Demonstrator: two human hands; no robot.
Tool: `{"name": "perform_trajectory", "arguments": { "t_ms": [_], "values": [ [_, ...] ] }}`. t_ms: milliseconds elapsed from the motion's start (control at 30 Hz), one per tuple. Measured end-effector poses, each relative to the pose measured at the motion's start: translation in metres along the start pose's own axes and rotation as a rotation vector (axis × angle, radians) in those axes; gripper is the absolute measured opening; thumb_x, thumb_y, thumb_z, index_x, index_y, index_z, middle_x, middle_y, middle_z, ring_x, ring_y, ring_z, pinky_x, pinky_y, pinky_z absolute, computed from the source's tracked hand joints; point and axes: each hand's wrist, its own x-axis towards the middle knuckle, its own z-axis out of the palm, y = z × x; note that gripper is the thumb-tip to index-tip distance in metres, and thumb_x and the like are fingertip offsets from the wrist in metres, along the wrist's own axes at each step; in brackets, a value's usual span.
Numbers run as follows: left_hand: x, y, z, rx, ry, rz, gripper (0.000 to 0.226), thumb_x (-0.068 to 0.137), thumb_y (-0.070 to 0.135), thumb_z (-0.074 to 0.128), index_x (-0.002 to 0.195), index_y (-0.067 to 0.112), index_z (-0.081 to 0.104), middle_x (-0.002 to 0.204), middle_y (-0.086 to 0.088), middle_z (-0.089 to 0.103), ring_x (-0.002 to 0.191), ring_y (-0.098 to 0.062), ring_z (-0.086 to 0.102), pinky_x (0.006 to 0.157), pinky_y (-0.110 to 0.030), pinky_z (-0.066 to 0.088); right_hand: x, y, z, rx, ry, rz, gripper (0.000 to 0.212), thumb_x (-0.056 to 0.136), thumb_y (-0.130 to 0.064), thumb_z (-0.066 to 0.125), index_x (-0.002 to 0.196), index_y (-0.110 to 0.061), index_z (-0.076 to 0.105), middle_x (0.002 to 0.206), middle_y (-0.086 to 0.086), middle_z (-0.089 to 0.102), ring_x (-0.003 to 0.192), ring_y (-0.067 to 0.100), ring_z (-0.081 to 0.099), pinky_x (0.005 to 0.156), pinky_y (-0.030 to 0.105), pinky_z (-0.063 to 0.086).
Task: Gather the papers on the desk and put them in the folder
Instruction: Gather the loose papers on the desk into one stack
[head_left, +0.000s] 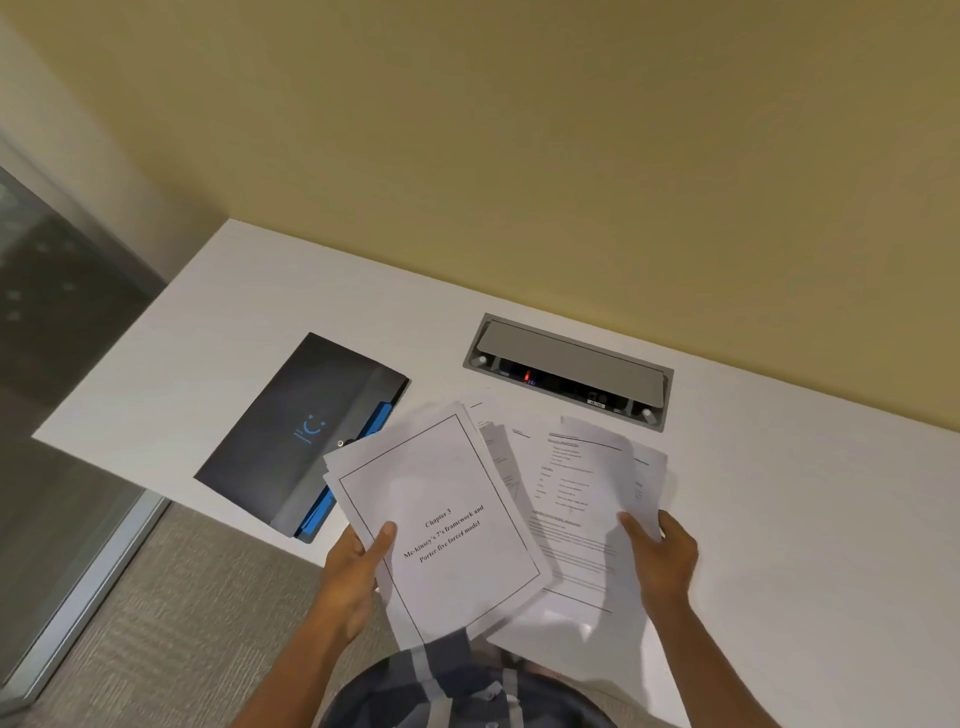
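My left hand (358, 556) grips a stack of white papers (441, 519) by its left edge; the top sheet is a bordered title page reading "Chapter 3". My right hand (660, 551) holds a second bunch of printed sheets (576, 499) by their right edge, fanned under and to the right of the first stack. Both bunches are lifted slightly above the white desk (779, 519). A black folder (296, 431) with a small blue smile logo lies shut on the desk to the left, with blue tabs at its right edge. The papers overlap its near right corner.
A grey cable and power box (566, 369) with its lid raised is set into the desk behind the papers, near the yellow wall (519, 130). The desk's left edge drops to carpet (182, 613) and a glass partition (62, 364).
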Motion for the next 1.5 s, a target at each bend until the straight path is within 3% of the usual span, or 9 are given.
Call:
{"name": "perform_trajectory", "arguments": {
  "t_ms": [300,467,633,767,1000,1100,1267,1433,1500],
  "values": [
    [-0.001,0.017,-0.006,-0.104,-0.143,0.026,0.048,0.085,0.038,0.073,0.132,0.03,0.064,0.123,-0.003,0.08,0.114,-0.021,0.077,0.079,-0.037,0.067,-0.013,-0.045,-0.073,0.263,0.025,-0.052,0.015,0.086,-0.02,0.086,0.092,-0.03,0.076,0.082,-0.029,0.078,0.069,-0.01,0.074,0.052,0.005,0.054],
    [0.0,0.028,-0.001,-0.153,-0.223,0.045,0.05,0.09,0.038,0.072,0.138,0.027,0.064,0.135,-0.006,0.074,0.123,-0.021,0.073,0.086,-0.033,0.065,-0.018,-0.076,-0.102,0.283,0.03,-0.148,0.016,0.085,-0.026,0.087,0.088,-0.04,0.079,0.088,-0.027,0.079,0.071,-0.008,0.075,0.051,0.006,0.054],
    [0.001,0.044,0.006,-0.247,-0.324,0.051,0.044,0.094,0.033,0.071,0.137,0.024,0.068,0.142,-0.011,0.069,0.13,-0.024,0.068,0.093,-0.034,0.063,-0.023,-0.104,-0.119,0.267,0.047,-0.239,0.028,0.085,-0.037,0.086,0.111,-0.03,0.078,0.104,-0.016,0.081,0.082,0.003,0.079,0.061,0.014,0.06],
    [-0.002,0.052,0.013,-0.265,-0.397,0.034,0.049,0.094,0.031,0.072,0.141,0.021,0.065,0.143,-0.013,0.068,0.131,-0.028,0.067,0.096,-0.039,0.062,-0.031,-0.12,-0.094,0.261,-0.098,-0.264,0.031,0.09,-0.027,0.082,0.12,-0.023,0.076,0.108,-0.009,0.083,0.09,0.011,0.081,0.076,0.03,0.066],
    [-0.012,0.052,0.025,-0.171,-0.477,-0.01,0.046,0.101,0.024,0.066,0.145,0.016,0.058,0.144,-0.012,0.068,0.134,-0.027,0.065,0.119,-0.052,0.045,-0.064,-0.125,-0.018,0.173,-0.574,-0.194,0.026,0.1,-0.018,0.07,0.114,-0.039,0.077,0.121,-0.007,0.08,0.109,0.008,0.076,0.094,0.027,0.058],
    [-0.013,0.041,0.02,-0.108,-0.467,-0.025,0.05,0.098,0.025,0.07,0.146,0.017,0.056,0.143,-0.008,0.069,0.135,-0.027,0.063,0.122,-0.054,0.041,-0.072,-0.115,0.01,0.202,-0.753,-0.151,0.029,0.101,-0.022,0.068,0.129,-0.029,0.072,0.132,-0.003,0.075,0.124,0.014,0.07,0.104,0.028,0.056],
    [-0.012,0.018,0.008,-0.175,-0.377,-0.114,0.054,0.094,0.016,0.075,0.144,0.018,0.054,0.137,-0.007,0.073,0.13,-0.026,0.067,0.119,-0.051,0.045,-0.086,-0.106,0.041,0.096,-0.953,0.014,0.038,0.096,-0.017,0.069,0.131,-0.033,0.07,0.13,0.002,0.076,0.119,0.021,0.074,0.087,0.031,0.063],
    [-0.014,0.001,-0.009,-0.102,-0.277,-0.17,0.052,0.085,0.021,0.083,0.133,0.013,0.067,0.126,-0.01,0.078,0.117,-0.029,0.075,0.11,-0.055,0.053,-0.086,-0.107,0.061,0.041,-0.983,0.202,0.027,0.088,-0.071,0.06,0.113,-0.063,0.07,0.114,-0.037,0.073,0.1,-0.019,0.069,0.076,0.006,0.055],
    [-0.014,-0.006,-0.015,-0.099,-0.178,-0.141,0.047,0.084,0.018,0.082,0.129,0.012,0.07,0.121,-0.011,0.08,0.111,-0.03,0.077,0.106,-0.055,0.055,-0.08,-0.107,0.068,-0.009,-0.937,0.188,0.03,0.093,-0.073,0.051,0.104,-0.055,0.073,0.108,-0.032,0.076,0.093,-0.017,0.071,0.072,0.01,0.058]
  ]
}}
